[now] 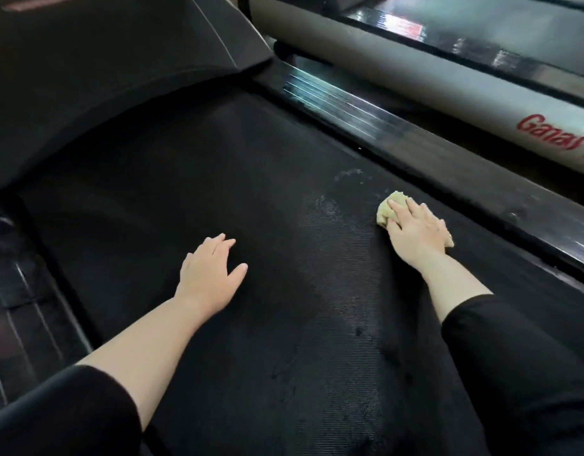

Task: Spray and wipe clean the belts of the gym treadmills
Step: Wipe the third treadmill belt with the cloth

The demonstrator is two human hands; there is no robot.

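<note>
Two flat-fingered hands rest on the ribbed black belt (185, 176), left hand (208, 274) empty, right hand (415, 228) pressing a yellow cloth (387, 209) beside damp patches (326, 205) near its right edge.

The right hand (417, 230) is pressing a yellow cloth (387, 209) flat on the black treadmill belt (185, 179) near its right side rail (448, 159); the left hand (208, 278) is resting open on the belt.

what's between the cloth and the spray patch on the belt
Nothing visible. The right hand presses the cloth on the belt, and only bare belt separates it from the spray patch just to its left. The left hand rests farther left.
</note>
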